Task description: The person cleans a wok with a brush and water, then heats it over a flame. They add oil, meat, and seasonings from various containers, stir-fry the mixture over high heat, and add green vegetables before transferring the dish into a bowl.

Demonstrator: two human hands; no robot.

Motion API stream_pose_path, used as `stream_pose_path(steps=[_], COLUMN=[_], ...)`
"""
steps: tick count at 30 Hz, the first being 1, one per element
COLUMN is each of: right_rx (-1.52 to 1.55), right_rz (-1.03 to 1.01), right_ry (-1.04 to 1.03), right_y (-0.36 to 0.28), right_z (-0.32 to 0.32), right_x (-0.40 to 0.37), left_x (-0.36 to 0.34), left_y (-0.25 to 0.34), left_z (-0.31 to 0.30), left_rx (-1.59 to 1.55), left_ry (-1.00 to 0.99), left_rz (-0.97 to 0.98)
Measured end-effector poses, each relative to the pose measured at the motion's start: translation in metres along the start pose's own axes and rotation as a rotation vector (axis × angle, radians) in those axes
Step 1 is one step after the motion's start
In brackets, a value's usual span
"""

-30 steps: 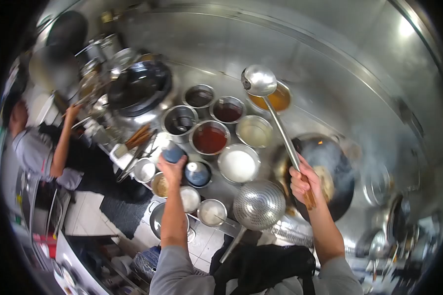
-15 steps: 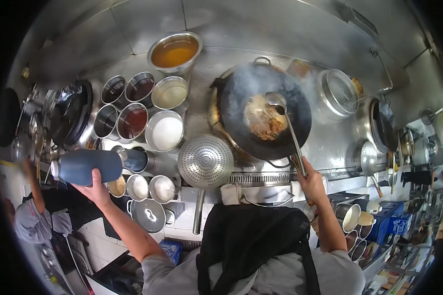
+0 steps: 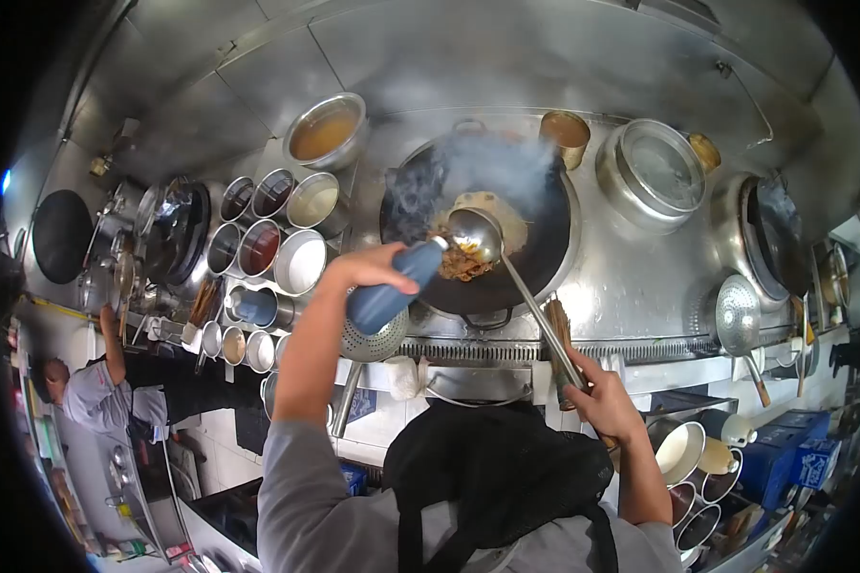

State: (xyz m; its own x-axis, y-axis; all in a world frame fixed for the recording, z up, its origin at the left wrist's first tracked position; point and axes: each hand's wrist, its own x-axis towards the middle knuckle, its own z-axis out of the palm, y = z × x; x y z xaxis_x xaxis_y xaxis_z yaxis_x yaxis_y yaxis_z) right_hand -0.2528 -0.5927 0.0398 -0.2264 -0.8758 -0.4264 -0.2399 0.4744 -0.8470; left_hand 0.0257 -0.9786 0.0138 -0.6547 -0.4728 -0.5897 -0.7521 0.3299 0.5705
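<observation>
My left hand (image 3: 368,267) is wrapped round a dark blue bottle (image 3: 384,301), tilted so that its mouth lies right at the edge of the ladle's bowl. In my right hand (image 3: 602,396) is the long handle of a steel ladle (image 3: 475,232), which reaches up over the wok. Steam rises from the dark wok (image 3: 548,215), where browned pieces of food (image 3: 463,265) sit below the ladle. A perforated strainer (image 3: 377,344) lies left of the wok, partly covered by the bottle.
Seasoning pots, among them one of white powder (image 3: 301,263) and one of red sauce (image 3: 260,248), stand at the left. A bowl of amber liquid (image 3: 325,134) is behind them. A lidded steel pot (image 3: 655,172) stands right of the wok. Another person (image 3: 105,392) is at far left.
My left hand has brought the bottle from the left over to the wok and tipped it toward the ladle. The ladle's bowl is turned up, and the view has shifted.
</observation>
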Motion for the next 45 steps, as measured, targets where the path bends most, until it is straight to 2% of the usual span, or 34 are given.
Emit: stream_pose_path(steps=[2,4,6,7,9,10,12,13,15,16,18,19,21,22,23,25,26,27,29,30,31,33,35,37,38,40,42,43,44,45], right_rx=[0.126,0.145,0.104,0.110,-0.134,-0.140,-0.485,-0.503,-0.532,-0.558,-0.333,-0.358,0.320,0.449,0.431,0.197,-0.154,-0.167,-0.688,-0.639,-0.646,-0.229,0.000,0.022,-0.132,-0.350,-0.411,-0.535,-0.660,-0.602], right_rz=[0.031,0.004,0.002,0.001,-0.295,-0.293,-0.356,-0.356,-0.293,-0.289,-0.128,-0.121,0.103,0.120,0.131,-0.004,-0.086,-0.085,-0.302,-0.173,-0.175,-0.064,0.126,0.025,-0.005,-0.046,-0.044,-0.115,-0.173,-0.078], right_ry=[-0.088,-0.079,-0.047,-0.044,0.168,0.158,0.327,0.307,0.253,0.235,0.107,0.098,-0.060,-0.050,-0.049,0.096,0.211,0.210,0.359,0.321,0.314,0.223,0.172,0.279,0.344,0.432,0.450,0.479,0.519,0.499], right_y=[0.007,0.017,0.024,0.033,0.057,0.067,0.079,0.076,0.063,0.055,0.038,0.028,0.007,0.002,0.004,0.020,0.023,0.025,0.018,0.009,0.004,-0.001,-0.016,0.000,-0.008,-0.017,-0.008,-0.004,0.000,-0.005], right_z=[-0.012,-0.014,-0.014,-0.011,0.000,0.005,0.010,0.011,0.014,0.018,0.033,0.038,0.049,0.055,0.066,0.091,0.101,0.107,0.123,0.131,0.136,0.139,0.136,0.142,0.148,0.144,0.124,0.113,0.110,0.113], right_x=[-0.003,0.004,0.018,0.032,0.068,0.085,0.108,0.107,0.097,0.088,0.071,0.072,0.081,0.089,0.098,0.115,0.115,0.109,0.094,0.080,0.070,0.056,0.050,0.057,0.063,0.078,0.102,0.114,0.120,0.127], left_x=[0.027,0.030,0.011,0.001,-0.019,-0.036,-0.079,-0.092,-0.125,-0.136,-0.161,-0.176,-0.200,-0.211,-0.221,-0.241,-0.250,-0.257,-0.269,-0.275,-0.280,-0.283,-0.286,-0.288,-0.281,-0.272,-0.263,-0.259,-0.251,-0.238], left_y=[0.021,0.031,0.021,0.008,-0.025,-0.026,-0.022,-0.041,-0.062,-0.081,-0.105,-0.112,-0.141,-0.147,-0.154,-0.177,-0.185,-0.196,-0.225,-0.234,-0.244,-0.264,-0.279,-0.293,-0.333,-0.348,-0.359,-0.362,-0.377,-0.394], left_z=[0.008,0.013,0.021,0.025,0.039,0.044,0.052,0.058,0.061,0.068,0.078,0.077,0.079,0.078,0.076,0.071,0.067,0.064,0.057,0.052,0.048,0.038,0.027,0.014,0.013,-0.002,-0.014,-0.019,-0.023,-0.026], left_rx=[-0.024,-0.052,-0.095,-0.089,-0.281,-0.290,-0.609,-0.578,-0.673,-0.697,-0.710,-0.739,-0.672,-0.692,-0.707,-0.607,-0.600,-0.590,-0.559,-0.586,-0.610,-0.618,-0.564,-0.501,-0.446,-0.557,-0.393,-0.348,-0.374,-0.409], left_ry=[-0.092,-0.113,0.132,0.131,0.457,0.460,0.654,0.792,0.838,0.959,1.142,1.159,1.280,1.335,1.388,1.488,1.526,1.566,1.615,1.663,1.711,1.744,1.794,1.799,1.821,1.814,1.845,1.852,1.869,1.870], left_rz=[-0.046,-0.057,0.068,0.068,0.157,0.152,0.260,0.233,0.242,0.236,0.209,0.200,0.129,0.126,0.123,0.072,0.076,0.080,0.050,0.033,0.013,-0.018,-0.120,-0.211,-0.147,-0.064,-0.224,-0.298,-0.256,-0.197])
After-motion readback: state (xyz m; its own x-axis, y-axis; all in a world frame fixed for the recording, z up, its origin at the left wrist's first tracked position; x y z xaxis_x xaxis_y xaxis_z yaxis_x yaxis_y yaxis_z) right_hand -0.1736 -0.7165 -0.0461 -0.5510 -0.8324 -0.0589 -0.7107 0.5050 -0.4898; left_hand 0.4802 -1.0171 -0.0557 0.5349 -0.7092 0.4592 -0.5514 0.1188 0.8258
